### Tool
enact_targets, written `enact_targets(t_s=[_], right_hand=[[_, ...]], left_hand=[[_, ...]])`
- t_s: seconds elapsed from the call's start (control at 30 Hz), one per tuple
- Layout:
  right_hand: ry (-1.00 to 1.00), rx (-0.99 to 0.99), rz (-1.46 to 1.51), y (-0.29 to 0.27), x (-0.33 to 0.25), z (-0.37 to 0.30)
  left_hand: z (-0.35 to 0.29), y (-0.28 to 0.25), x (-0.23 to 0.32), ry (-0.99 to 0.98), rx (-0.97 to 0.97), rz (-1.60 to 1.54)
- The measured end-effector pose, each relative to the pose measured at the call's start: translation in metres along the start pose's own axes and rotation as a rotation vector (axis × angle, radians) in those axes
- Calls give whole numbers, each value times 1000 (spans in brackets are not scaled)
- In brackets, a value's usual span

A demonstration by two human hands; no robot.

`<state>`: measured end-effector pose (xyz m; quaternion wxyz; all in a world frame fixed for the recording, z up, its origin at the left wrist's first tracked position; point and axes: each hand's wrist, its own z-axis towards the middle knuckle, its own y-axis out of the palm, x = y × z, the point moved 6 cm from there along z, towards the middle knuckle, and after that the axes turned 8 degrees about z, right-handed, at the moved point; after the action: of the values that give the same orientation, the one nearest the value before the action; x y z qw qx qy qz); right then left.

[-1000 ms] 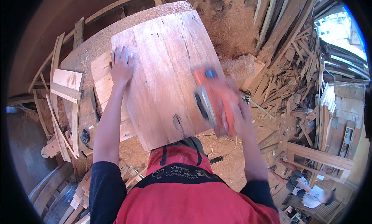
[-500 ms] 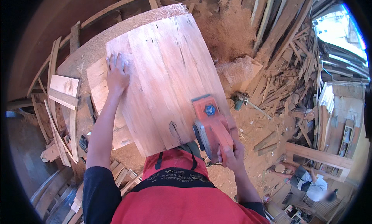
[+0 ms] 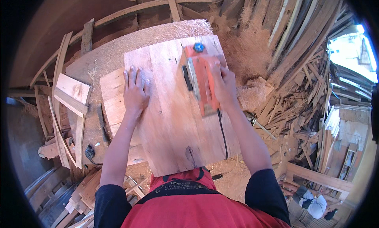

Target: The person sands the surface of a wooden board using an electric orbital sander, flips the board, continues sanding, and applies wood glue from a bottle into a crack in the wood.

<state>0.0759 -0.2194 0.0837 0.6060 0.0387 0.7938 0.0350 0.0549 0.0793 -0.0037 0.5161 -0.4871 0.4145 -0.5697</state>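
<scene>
A wide pale wooden panel [image 3: 166, 117] made of joined boards lies in front of me, with dark knots and cracks in its face. My left hand [image 3: 136, 91] rests flat on its left part, fingers stretched out. Toward the panel's far right, my right hand [image 3: 226, 88] is wrapped round the handle of an orange electric planer [image 3: 205, 86] with a blue front knob. The planer sits on the panel's face. From its rear, a black cord [image 3: 224, 137] trails over the panel toward me. The planer's underside is hidden.
More pale boards [image 3: 111, 86] lie under the panel on a shaving-strewn bench [image 3: 85, 66]. Short planks [image 3: 71, 93] rest at its left, near a black corded object [image 3: 90, 152]. Scrap wood [image 3: 296, 90] is heaped at right. Another person [image 3: 316, 206] is low at the right.
The planer, in my right hand, has moved from the panel's near right to its far right. My left hand stays flat on the panel. The view has shifted slightly.
</scene>
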Motion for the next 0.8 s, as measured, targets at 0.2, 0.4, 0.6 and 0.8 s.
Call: enact_targets(t_s=[0.2, 0.4, 0.6, 0.8], right_hand=[[-154, -55, -35, 45, -18, 124], [-298, 68, -358, 27, -25, 155], [-168, -58, -291, -20, 2, -102], [163, -42, 16, -101, 67, -385]], left_hand=[[-4, 2, -6, -8, 3, -1], [1, 7, -2, 27, 69, -99], [-1, 25, -32, -5, 124, -122], [4, 22, -25, -48, 155, -116]])
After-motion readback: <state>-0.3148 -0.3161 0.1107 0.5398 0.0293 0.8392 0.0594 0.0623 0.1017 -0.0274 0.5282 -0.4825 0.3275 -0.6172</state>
